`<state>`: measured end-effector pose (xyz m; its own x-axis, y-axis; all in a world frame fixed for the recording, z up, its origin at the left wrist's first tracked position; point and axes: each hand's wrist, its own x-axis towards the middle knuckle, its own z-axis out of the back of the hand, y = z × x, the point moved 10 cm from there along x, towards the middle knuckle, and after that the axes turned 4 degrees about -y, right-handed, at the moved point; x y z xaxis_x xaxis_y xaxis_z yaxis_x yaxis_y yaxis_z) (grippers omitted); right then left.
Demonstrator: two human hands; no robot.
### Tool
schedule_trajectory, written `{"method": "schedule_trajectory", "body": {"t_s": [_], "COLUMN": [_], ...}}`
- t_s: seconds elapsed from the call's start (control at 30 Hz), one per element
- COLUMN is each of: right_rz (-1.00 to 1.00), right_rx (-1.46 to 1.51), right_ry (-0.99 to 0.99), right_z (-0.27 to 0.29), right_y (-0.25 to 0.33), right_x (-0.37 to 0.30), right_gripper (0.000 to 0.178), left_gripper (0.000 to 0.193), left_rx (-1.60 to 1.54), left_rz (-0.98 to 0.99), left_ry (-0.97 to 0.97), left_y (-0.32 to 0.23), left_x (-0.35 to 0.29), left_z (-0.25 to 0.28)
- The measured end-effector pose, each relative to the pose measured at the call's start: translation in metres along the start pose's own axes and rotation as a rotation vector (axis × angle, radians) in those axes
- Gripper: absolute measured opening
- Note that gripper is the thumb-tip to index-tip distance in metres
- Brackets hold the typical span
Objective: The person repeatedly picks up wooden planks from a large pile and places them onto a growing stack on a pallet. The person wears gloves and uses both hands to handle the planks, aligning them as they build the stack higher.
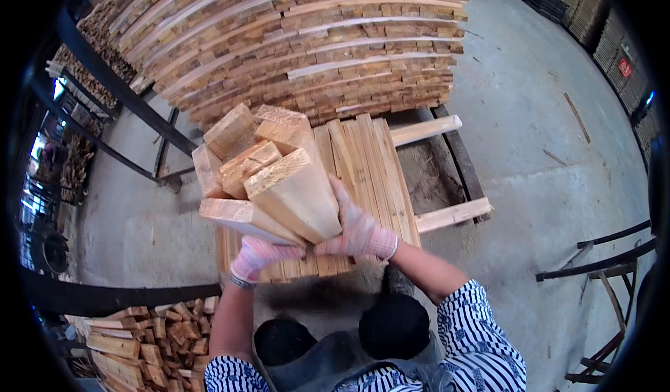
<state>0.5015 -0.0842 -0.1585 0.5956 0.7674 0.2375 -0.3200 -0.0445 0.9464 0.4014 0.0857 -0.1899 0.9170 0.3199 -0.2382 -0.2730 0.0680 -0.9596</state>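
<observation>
I have a bundle of wooden pieces (296, 190) clasped between both hands, its cut ends turned up toward me, above the flat layer of boards (366, 162). My left hand (262, 258), gloved, is closed against the near left side—its fingers mostly hidden by the wood. My right hand (359, 230) is wrapped on the right side, fingers pointing up along the outermost piece. The hands nearly meet at the bundle's near lower edge. My left forearm rises steeply; my right slants in—elbow bent outward.
</observation>
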Motion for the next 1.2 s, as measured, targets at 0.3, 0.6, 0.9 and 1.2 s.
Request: {"method": "schedule_trajectory", "body": {"t_s": [0.3,0.6,0.9,1.2], "right_rz": [-0.031,-0.511,-0.64,-0.74], "right_rx": [0.433,1.045,-0.238,-0.903], "right_ry": [-0.081,-0.025,-0.122,-0.013], "right_z": [0.041,0.024,0.094,0.05], "right_y": [-0.025,-0.104,-0.148,-0.155], "right_x": [0.05,0.02,0.031,0.017], "right_gripper": [0.138,0.072,0.098,0.098], "left_gripper": [0.085,0.053,0.05,0.105], "left_rx": [-0.507,-0.639,-0.627,-0.249], "left_rz": [-0.13,0.191,0.388,0.657], "left_ry": [0.034,-0.176,-0.172,-0.306], "left_y": [-0.078,0.05,0.109,0.199], "left_x": [0.052,0.097,0.099,0.107], "left_z": [-0.036,-0.024,-0.008,-0.018]}}
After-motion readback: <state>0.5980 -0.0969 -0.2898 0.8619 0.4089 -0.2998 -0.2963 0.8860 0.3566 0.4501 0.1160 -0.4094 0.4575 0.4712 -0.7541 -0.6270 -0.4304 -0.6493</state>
